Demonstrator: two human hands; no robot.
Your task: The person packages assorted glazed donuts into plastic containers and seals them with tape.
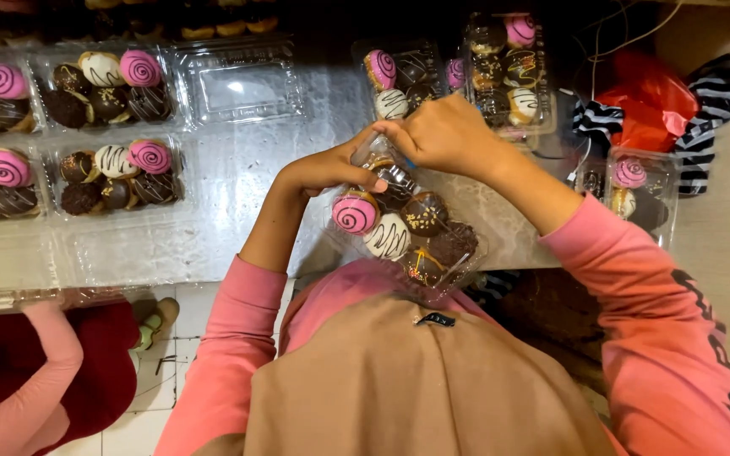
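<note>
Nearest us, our left hand (pixel 331 169) and right hand (pixel 441 135) pinch the box (pixel 407 224) lid; tilted off the counter (pixel 238 186), donuts (pixel 355 213) could spill.

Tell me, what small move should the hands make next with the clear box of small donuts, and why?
Probably press the lid's far edge down until it snaps. Both the left hand and the right hand pinch the far rim of the clear box, which looks full of small donuts and is held tilted over the table's edge. Whether the lid is already latched cannot be seen.
</note>
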